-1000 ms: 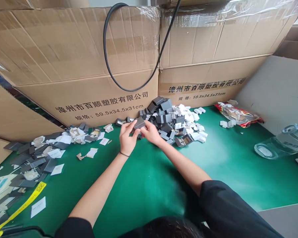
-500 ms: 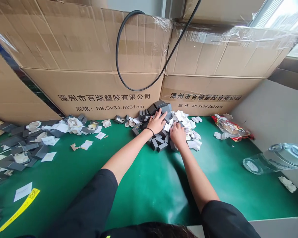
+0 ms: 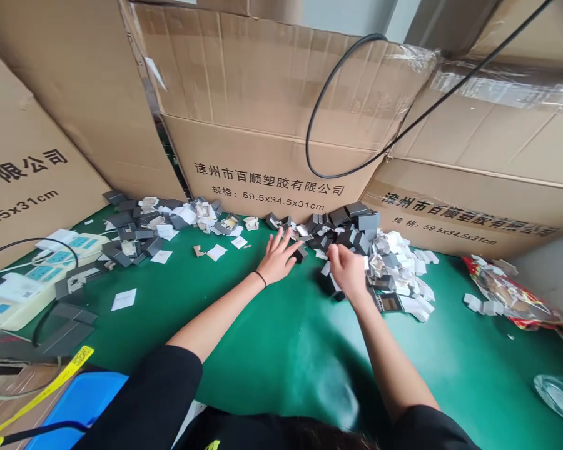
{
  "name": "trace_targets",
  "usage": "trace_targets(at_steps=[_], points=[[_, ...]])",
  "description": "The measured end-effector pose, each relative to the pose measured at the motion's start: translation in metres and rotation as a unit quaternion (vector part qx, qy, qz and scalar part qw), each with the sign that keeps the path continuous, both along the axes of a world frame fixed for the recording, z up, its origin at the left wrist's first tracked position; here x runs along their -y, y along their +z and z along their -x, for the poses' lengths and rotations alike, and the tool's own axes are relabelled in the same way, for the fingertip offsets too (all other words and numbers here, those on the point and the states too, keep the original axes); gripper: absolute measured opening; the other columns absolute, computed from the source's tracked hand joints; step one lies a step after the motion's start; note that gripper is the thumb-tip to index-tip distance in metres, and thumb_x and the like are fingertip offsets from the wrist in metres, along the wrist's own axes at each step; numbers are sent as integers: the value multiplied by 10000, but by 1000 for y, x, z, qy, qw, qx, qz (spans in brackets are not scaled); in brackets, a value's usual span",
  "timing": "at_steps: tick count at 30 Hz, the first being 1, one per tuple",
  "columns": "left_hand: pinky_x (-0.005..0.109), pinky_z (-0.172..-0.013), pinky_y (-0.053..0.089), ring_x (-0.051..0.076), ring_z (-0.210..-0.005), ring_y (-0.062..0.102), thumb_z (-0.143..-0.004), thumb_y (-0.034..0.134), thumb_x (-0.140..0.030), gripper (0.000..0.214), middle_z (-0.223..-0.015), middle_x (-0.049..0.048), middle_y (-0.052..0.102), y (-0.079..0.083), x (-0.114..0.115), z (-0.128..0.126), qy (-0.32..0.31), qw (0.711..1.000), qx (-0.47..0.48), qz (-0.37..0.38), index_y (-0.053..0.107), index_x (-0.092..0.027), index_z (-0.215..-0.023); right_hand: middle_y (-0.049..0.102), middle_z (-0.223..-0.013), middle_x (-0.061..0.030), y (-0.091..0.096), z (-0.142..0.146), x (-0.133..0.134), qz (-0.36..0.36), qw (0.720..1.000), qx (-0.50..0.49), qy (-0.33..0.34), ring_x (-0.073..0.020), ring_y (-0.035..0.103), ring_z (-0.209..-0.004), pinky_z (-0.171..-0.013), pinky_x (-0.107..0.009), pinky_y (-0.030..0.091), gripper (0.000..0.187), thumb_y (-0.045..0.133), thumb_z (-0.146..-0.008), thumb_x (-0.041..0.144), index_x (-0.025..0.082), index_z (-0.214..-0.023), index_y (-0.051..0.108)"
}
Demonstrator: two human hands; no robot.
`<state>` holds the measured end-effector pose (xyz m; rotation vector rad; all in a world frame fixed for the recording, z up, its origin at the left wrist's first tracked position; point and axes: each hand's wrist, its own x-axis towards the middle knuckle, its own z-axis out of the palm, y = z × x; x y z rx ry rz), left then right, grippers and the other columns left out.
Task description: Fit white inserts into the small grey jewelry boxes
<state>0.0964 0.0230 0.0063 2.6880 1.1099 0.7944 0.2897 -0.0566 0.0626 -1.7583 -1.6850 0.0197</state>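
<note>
My left hand (image 3: 276, 259) lies low over the green tabletop with its fingers spread, at the left end of a heap of small dark grey boxes (image 3: 351, 219). One small dark box (image 3: 300, 253) sits right by its thumb side; whether they touch is unclear. At the heap's front edge my right hand (image 3: 348, 270) is closed, fingers curled under and out of sight. Dark boxes lie beneath and beside it, and anything inside its grip is hidden. Crumpled white paper pieces (image 3: 398, 262) are piled just right of that hand.
Tall cardboard cartons (image 3: 263, 150) wall off the back, with a black cable (image 3: 309, 125) hanging in front. Another pile of dark boxes and paper (image 3: 136, 231) lies left, near a power strip (image 3: 51, 269). A red-edged plastic packet (image 3: 516, 294) and a clear container (image 3: 558, 397) are at right.
The view has swung left, bringing the power strip and a blue bin into sight. My left hand has moved off the heap to its left side; my right hand stays at the heap's front.
</note>
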Motion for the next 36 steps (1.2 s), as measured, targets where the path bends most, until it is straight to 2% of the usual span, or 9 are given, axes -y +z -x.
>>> trace_targets(at_steps=[6,11,15,19,24,26,29,33,36], points=[[521,-1096,177,312,-1398,115,-843,437,-215,424,-1497,131,230,-11,-28,102,225,971,66,-41,513,-174,-1258,675,-698,-42,-43,95,-41,94,985,-41,141,-126,650,-648,-578,-185,395,476,199,-969,361,174,-766,586],[536,-1027,289,353,-1333,261,-785,547,-278,659,-1401,191,371,-9,-56,133,315,939,134,1,319,-141,-1388,662,-644,-77,-68,129,-64,171,975,52,132,-194,650,-668,-604,-240,394,359,384,-902,291,169,-630,585],[508,-958,380,362,-1208,420,-747,584,-239,605,-1277,189,466,-13,-75,129,319,931,171,51,416,-148,-1320,679,-695,-97,-69,136,-68,181,972,67,131,-214,649,-709,-618,-259,405,331,422,-877,326,169,-656,611],[404,-976,396,285,-1130,484,-791,542,-243,410,-1163,140,508,-10,-70,113,279,943,180,10,541,-177,-1196,674,-631,-36,-65,128,-71,197,970,31,140,-153,638,-620,-601,-229,429,375,346,-919,385,193,-789,641],[376,-1006,380,247,-1139,469,-809,544,-252,448,-1160,122,506,-10,-28,82,178,956,223,-65,483,-194,-1249,670,-650,44,-71,109,-83,238,894,-307,224,-81,508,-333,-513,-234,476,513,309,-905,518,220,-1321,351],[388,-989,396,243,-1117,481,-801,556,-243,447,-1153,114,520,-14,-10,71,147,963,226,-27,488,-206,-1241,659,-650,44,-77,104,-86,213,871,-384,219,-90,534,-350,-507,-240,484,517,325,-890,530,206,-1292,352],[406,-975,404,246,-1110,484,-785,593,-292,434,-1136,100,556,-21,6,63,66,970,229,47,515,-217,-1206,607,-548,63,-83,102,-86,177,883,-392,189,-109,546,-363,-458,-229,451,421,377,-865,535,210,-1119,461],[327,-774,499,223,-1050,545,-856,483,-395,489,-1144,124,545,-19,4,67,107,906,362,190,409,-205,-1301,598,-564,63,-86,104,-81,166,887,-392,181,-108,515,-343,-415,-233,421,377,380,-865,536,222,-1055,465],[318,-774,485,226,-1030,560,-865,457,-440,441,-1146,118,567,-14,-4,77,124,883,358,277,494,-190,-1227,592,-583,51,-85,107,-78,155,876,-382,250,-120,560,-445,-502,-252,471,379,394,-873,524,220,-1083,477]])
